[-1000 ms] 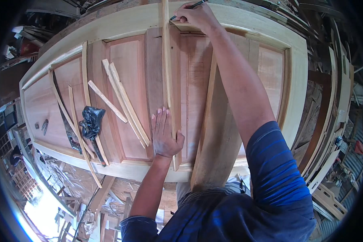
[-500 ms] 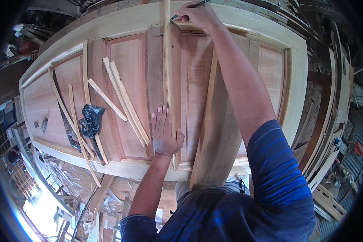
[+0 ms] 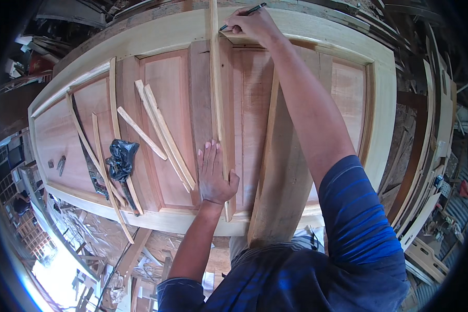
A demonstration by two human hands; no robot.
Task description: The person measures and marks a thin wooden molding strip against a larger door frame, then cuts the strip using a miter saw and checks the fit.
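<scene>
Lying flat w/ fingers [image 3: 209,156] extended, the L hand [image 3: 216,179] is resting across the near part of the long wood strip [image 3: 215,83], itself spanning the panelled door [image 3: 317,26]. The R hand [image 3: 250,27] is gripping a dark pen [image 3: 257,9], its tip just R of the strip's far part; a black plastic bag [image 3: 122,156] is lying L of the strip, a wide board [image 3: 283,182] R.

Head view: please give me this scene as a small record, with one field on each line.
Left hand: open, lying flat over the long wooden strip
Right hand: holding a dark writing tool, its tip just right of the strip
Beneath: panelled wooden door
Right of strip: thick plank
Left of strip: loose thin strips, black plastic bundle
</scene>
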